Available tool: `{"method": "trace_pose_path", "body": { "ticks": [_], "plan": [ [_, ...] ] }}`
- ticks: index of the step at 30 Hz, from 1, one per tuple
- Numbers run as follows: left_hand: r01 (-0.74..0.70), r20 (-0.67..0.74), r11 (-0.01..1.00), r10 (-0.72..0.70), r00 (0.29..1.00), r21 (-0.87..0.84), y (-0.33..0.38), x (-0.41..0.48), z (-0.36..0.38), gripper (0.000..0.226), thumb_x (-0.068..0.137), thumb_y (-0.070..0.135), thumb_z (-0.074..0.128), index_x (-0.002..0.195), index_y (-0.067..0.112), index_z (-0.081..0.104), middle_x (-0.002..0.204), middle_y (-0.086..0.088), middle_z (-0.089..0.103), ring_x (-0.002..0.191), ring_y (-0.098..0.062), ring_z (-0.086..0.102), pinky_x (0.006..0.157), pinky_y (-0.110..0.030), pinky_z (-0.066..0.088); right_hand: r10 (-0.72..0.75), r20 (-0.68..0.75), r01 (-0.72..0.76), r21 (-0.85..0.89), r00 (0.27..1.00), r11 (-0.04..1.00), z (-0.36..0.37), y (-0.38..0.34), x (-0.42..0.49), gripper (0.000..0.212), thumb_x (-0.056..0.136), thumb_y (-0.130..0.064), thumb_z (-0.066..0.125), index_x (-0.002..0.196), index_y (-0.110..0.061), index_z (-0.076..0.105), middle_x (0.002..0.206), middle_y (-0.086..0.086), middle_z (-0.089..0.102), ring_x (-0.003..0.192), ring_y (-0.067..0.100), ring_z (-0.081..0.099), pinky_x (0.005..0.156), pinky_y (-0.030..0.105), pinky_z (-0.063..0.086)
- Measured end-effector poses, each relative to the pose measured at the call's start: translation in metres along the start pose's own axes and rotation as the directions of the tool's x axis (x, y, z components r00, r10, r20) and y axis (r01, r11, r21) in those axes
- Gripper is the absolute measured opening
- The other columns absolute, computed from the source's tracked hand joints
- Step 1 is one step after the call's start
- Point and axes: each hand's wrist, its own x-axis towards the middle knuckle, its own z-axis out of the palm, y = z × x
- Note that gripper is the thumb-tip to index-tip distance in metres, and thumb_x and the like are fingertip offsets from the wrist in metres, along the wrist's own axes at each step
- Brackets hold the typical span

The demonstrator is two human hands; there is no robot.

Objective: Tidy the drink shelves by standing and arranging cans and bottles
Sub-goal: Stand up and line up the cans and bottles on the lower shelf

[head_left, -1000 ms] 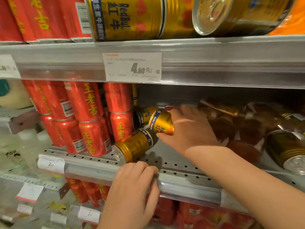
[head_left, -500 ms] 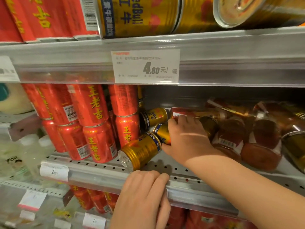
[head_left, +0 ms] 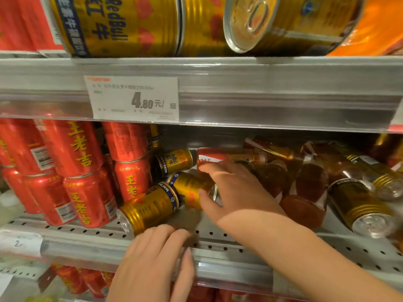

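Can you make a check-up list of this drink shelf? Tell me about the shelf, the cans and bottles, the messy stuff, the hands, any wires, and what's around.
Surface: perforated metal shelf, bare at front.
Job's things: front gold can, middle gold can and back gold can lie on their sides; red cans stand stacked at left.
Clutter: bottles and far gold cans lie tumbled at right.
Grippers: right hand grips middle gold can; left hand rests on the shelf's front edge.
Cables: nothing seen.
Surroundings: price tag reads 4.80; upper gold cans lie sideways.
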Motion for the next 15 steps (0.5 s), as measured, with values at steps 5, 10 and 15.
{"method": "trace_pose_path", "body": {
  "ticks": [5, 10, 15],
  "plan": [
    [0.055, 0.029, 0.995, -0.053, 0.998, -0.087, 0.019, 0.022, -0.001, 0.027, 0.089, 0.038, 0.049, 0.1, 0.024, 0.07, 0.098, 0.01, 0.061, 0.084, -0.015, 0.06, 0.071, -0.038, 0.055, -0.002, -0.092, 0.001, -0.01, 0.996, 1.0, -0.032, 0.034, -0.035, 0.041, 0.095, -0.052, 0.045, 0.135, -0.05, 0.039, 0.13, -0.027, 0.038, 0.114, -0.01, 0.025, 0.091, 0.009, 0.024],
    [0.146, 0.113, 0.986, -0.137, 0.984, -0.078, 0.031, 0.045, 0.004, 0.037, 0.09, 0.041, 0.045, 0.108, 0.023, 0.072, 0.105, 0.008, 0.063, 0.096, -0.019, 0.062, 0.08, -0.041, 0.055, 0.118, -0.164, -0.12, -0.006, 0.979, 0.993, -0.052, 0.071, -0.067, 0.042, 0.086, -0.057, 0.04, 0.128, -0.054, 0.047, 0.121, -0.029, 0.04, 0.106, -0.011, 0.03, 0.084, 0.009, 0.029],
    [0.151, 0.107, 0.978, -0.137, 0.985, -0.142, 0.042, 0.05, 0.01, 0.036, 0.091, 0.04, 0.044, 0.106, 0.024, 0.072, 0.103, 0.01, 0.063, 0.096, -0.016, 0.059, 0.08, -0.039, 0.052, 0.222, -0.201, -0.23, -0.018, 0.954, 0.973, -0.074, 0.105, -0.089, 0.037, 0.087, -0.055, 0.042, 0.123, -0.054, 0.051, 0.111, -0.024, 0.043, 0.093, -0.009, 0.038, 0.078, 0.013, 0.036]
  ]
}}
